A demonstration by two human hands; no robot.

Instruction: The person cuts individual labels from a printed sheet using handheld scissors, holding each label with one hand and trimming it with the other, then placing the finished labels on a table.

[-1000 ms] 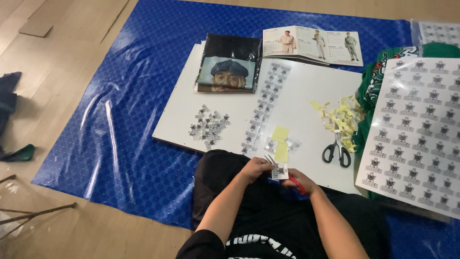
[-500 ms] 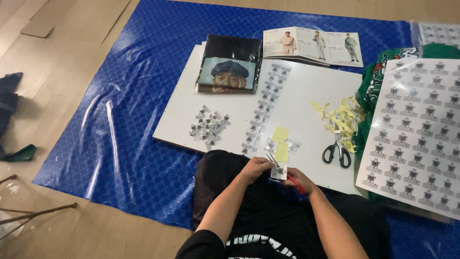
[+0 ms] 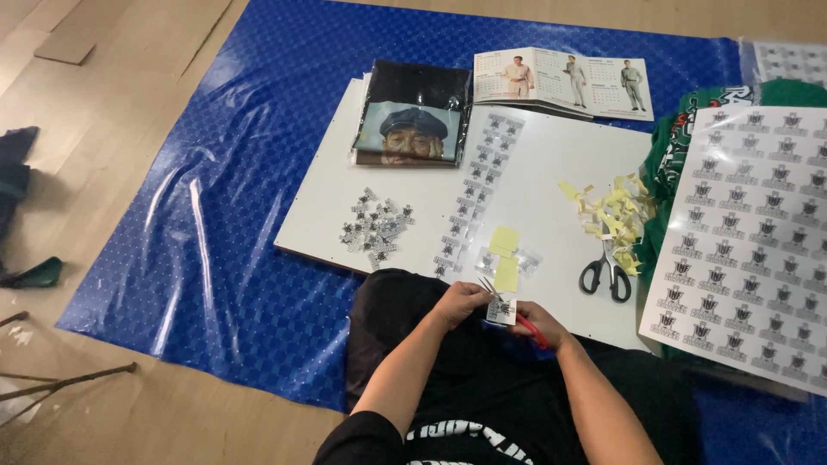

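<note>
Her left hand (image 3: 461, 303) pinches a small printed sticker piece (image 3: 500, 312) over her lap, at the white surface's (image 3: 551, 164) near edge. The right hand (image 3: 538, 323) seems closed around red-handled scissors (image 3: 527, 322), mostly hidden. Black scissors (image 3: 608, 271) lie beside yellow scraps (image 3: 613, 213).

Even indoor light is falling from above, keeping the scene bright. The blue plastic sheet (image 3: 215, 215) is throwing white glare streaks at centre left. The white board (image 3: 534, 172) is showing almost no shadows. The sticker sheet (image 3: 741, 250) at the right edge is bending slightly from lens distortion. The upper right corner is looking soft and washed out.
</note>
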